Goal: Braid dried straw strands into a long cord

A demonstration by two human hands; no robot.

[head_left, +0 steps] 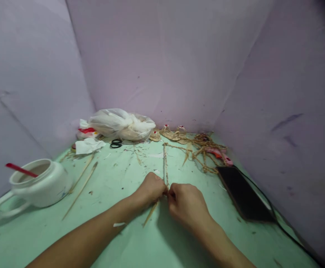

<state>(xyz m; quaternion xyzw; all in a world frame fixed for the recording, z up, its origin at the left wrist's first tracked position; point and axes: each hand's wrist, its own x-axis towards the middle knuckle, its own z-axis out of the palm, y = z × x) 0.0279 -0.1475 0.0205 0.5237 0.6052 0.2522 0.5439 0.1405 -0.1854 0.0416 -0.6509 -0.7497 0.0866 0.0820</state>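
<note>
Both hands meet at the middle of the green table (140,245). My left hand (150,189) is closed in a pinch on a thin wooden stick (150,214) that slants down to the left beneath it. My right hand (187,204) is closed too, fingertips pressed against the left hand's. A strand of jute twine (165,160) runs from the pinch straight away across the table. Which fingers hold the twine is hidden.
A white pot (44,184) with a red stick in it stands at the left, two loose sticks (81,182) beside it. At the back lie a plastic bag (122,124), black scissors (116,143), tangled twine (204,147) and small woven pieces. A dark phone (243,193) with cable lies right.
</note>
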